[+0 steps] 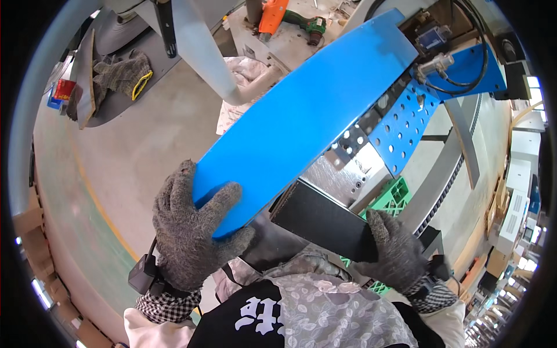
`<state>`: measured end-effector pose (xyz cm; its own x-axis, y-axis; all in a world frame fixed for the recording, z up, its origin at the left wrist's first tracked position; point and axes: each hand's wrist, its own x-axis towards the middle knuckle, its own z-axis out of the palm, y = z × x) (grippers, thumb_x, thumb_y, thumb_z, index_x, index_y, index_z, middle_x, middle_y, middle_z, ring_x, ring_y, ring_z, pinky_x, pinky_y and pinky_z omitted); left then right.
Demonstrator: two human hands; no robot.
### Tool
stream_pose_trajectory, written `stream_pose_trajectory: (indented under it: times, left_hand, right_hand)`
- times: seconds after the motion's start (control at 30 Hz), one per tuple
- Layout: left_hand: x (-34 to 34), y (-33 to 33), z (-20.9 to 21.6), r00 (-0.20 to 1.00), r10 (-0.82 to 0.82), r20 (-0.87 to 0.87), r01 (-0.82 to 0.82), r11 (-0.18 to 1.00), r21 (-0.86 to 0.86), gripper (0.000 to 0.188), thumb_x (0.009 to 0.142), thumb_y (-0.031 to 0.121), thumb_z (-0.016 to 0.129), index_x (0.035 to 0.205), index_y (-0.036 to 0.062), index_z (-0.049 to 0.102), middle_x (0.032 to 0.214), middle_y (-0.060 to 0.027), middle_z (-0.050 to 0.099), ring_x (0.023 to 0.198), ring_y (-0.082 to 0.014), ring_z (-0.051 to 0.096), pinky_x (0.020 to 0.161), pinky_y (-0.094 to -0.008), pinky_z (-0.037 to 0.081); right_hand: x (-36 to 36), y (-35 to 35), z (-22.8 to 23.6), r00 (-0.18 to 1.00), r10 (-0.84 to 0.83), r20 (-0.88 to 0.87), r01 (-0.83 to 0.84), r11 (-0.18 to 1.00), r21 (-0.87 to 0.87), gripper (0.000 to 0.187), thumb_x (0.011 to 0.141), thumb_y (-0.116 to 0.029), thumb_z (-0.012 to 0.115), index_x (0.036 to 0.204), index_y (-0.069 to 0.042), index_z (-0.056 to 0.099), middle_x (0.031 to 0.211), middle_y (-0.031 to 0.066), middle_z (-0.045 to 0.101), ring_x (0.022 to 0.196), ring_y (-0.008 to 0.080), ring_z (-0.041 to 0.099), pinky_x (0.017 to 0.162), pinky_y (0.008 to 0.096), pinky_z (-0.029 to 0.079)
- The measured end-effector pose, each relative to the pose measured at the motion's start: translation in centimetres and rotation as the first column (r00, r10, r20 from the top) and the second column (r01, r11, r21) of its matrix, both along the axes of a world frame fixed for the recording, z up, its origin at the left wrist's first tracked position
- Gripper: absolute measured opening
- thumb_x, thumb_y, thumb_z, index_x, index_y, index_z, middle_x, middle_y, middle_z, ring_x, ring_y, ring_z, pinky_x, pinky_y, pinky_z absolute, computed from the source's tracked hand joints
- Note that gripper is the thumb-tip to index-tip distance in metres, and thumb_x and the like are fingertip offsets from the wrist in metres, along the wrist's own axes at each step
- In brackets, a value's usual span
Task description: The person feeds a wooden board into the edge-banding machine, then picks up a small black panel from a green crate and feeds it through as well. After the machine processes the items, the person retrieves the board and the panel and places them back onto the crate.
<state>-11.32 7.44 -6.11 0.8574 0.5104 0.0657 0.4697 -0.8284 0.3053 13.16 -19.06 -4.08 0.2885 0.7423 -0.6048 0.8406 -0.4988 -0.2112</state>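
Observation:
A long blue metal panel (pixel 307 104) slants across the middle, its near end beside my left hand (pixel 194 229). That hand wears a grey knit glove; its fingers are spread at the panel's near end, one reaching over the blue surface. In a matching glove, my right hand (pixel 399 249) closes on the right end of a black rectangular block (pixel 325 220). This block lies below the panel, next to a shiny metal plate (pixel 345 171) with small holes. Part of the block's right end is hidden by my fingers.
A perforated blue plate (pixel 406 124), cables and a metal fitting (pixel 435 65) sit at the panel's far right. A green plastic crate (pixel 389 197) stands below. Farther off are a drill (pixel 310 26) and spare gloves (pixel 125 75) on a grey surface.

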Motion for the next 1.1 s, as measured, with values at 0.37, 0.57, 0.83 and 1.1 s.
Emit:
stream_pose_trajectory:
  times: [0.37, 0.57, 0.83, 1.1]
  left_hand:
    - [0.1, -0.2, -0.5, 1.000, 0.012, 0.020, -0.013, 0.998, 0.057, 0.070, 0.058, 0.033, 0.091, 0.124, 0.0157, 0.072, 0.142, -0.0358, 0.051, 0.119, -0.0530, 0.060, 0.097, -0.0608, 0.051]
    - [0.5, -0.1, 0.0, 1.000, -0.004, 0.011, 0.003, 0.999, 0.044, 0.068, 0.058, 0.032, 0.090, 0.122, 0.0141, 0.072, 0.140, -0.0360, 0.053, 0.118, -0.0533, 0.060, 0.096, -0.0609, 0.051]
    - [0.7, -0.2, -0.2, 1.000, -0.003, 0.014, 0.003, 1.000, 0.029, 0.066, 0.058, 0.029, 0.091, 0.118, 0.0106, 0.071, 0.137, -0.0378, 0.054, 0.117, -0.0558, 0.059, 0.097, -0.0617, 0.050]
    - [0.5, -0.2, -0.4, 1.000, -0.012, 0.006, 0.012, 1.000, 0.005, 0.067, 0.064, 0.032, 0.089, 0.125, 0.0132, 0.067, 0.140, -0.0395, 0.051, 0.121, -0.0576, 0.056, 0.100, -0.0641, 0.047]
  right_hand:
    - [9.6, -1.8, -3.7, 0.935, -0.354, 0.030, 0.338, 0.912, 0.233, 0.102, 0.072, -0.024, 0.087, 0.159, -0.004, 0.037, 0.137, 0.0246, 0.061, 0.119, 0.0398, 0.064, 0.102, 0.0485, 0.055]
    - [9.8, -3.7, -8.9, 0.943, -0.249, 0.221, 0.104, 0.851, 0.514, 0.083, 0.080, -0.018, 0.085, 0.153, -0.007, 0.048, 0.145, 0.0284, 0.053, 0.127, 0.0458, 0.056, 0.105, 0.0525, 0.051]
    - [12.8, -0.8, -8.8, 0.915, -0.341, 0.217, 0.182, 0.827, 0.532, 0.067, 0.084, -0.009, 0.080, 0.146, -0.011, 0.056, 0.128, 0.0238, 0.060, 0.105, 0.0369, 0.069, 0.089, 0.0463, 0.060]
    - [18.2, -2.1, -10.7, 0.931, -0.294, 0.215, 0.090, 0.758, 0.647, 0.068, 0.084, -0.004, 0.079, 0.148, -0.012, 0.056, 0.128, 0.0231, 0.061, 0.102, 0.0343, 0.071, 0.086, 0.0419, 0.062]
